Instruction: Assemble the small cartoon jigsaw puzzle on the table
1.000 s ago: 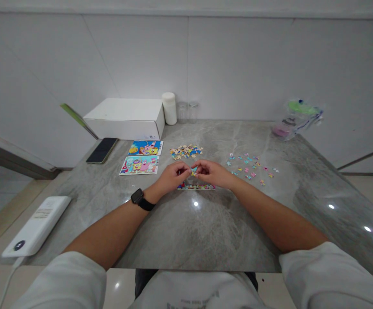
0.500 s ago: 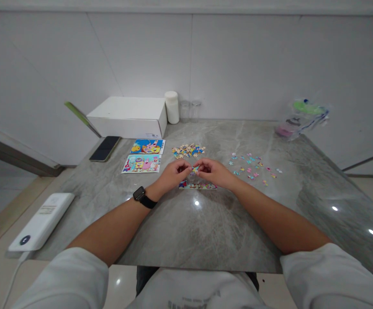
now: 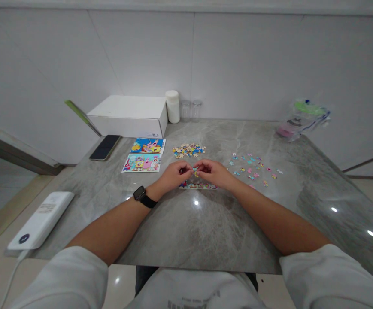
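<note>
Small yellow and blue jigsaw pieces [image 3: 195,172] are pinched between my left hand [image 3: 176,174] and my right hand [image 3: 214,172], whose fingertips nearly meet. Whether the pieces are joined is too small to tell. Just below the hands lies a partly assembled puzzle strip [image 3: 201,186], its upper part hidden by my fingers. A pile of jigsaw pieces [image 3: 189,150] sits beyond my hands. More loose pieces [image 3: 250,170] are scattered to the right of my right hand.
Two cartoon picture cards [image 3: 141,163] lie left of my hands, near a phone [image 3: 105,147]. Behind stand a white box [image 3: 126,113], a white bottle [image 3: 172,107] and two glass jars [image 3: 191,111]. A plastic bag [image 3: 302,120] is at far right, a power bank [image 3: 41,221] at front left.
The held pieces have been turned slightly between my fingertips. Both hands stay in nearly the same place, and the things on the table have not moved.
</note>
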The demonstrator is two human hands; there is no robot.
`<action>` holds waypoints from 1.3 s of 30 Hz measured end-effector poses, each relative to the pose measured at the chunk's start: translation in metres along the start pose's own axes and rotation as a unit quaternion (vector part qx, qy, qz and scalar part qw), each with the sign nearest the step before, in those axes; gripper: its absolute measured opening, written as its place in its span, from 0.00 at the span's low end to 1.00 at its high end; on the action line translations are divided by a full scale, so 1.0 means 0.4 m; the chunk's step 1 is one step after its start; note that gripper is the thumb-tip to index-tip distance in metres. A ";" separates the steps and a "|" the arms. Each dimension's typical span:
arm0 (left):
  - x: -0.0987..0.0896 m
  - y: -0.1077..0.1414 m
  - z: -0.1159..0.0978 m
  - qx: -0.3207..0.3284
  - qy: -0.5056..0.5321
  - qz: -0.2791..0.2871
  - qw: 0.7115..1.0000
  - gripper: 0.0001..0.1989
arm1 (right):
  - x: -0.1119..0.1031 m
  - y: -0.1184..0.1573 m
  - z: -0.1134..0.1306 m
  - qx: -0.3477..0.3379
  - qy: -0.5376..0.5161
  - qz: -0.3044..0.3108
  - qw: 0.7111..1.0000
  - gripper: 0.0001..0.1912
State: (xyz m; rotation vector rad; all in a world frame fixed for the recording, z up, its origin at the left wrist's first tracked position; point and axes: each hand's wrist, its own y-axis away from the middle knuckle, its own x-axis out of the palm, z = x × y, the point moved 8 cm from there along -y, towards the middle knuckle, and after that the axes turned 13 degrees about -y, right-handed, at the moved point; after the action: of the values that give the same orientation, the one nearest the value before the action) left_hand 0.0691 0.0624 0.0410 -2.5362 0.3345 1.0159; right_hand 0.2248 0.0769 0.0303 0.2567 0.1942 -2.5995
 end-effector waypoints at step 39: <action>-0.007 0.013 -0.017 0.163 -0.223 0.017 0.961 0.06 | -0.043 0.003 0.010 -0.053 0.294 -0.066 0.952 0.09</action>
State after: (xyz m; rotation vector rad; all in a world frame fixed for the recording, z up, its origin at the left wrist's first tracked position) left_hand 0.0694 0.0550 0.0461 -1.9496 0.3774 1.3798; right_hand 0.2395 0.0834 0.0380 1.0056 0.5730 -2.5568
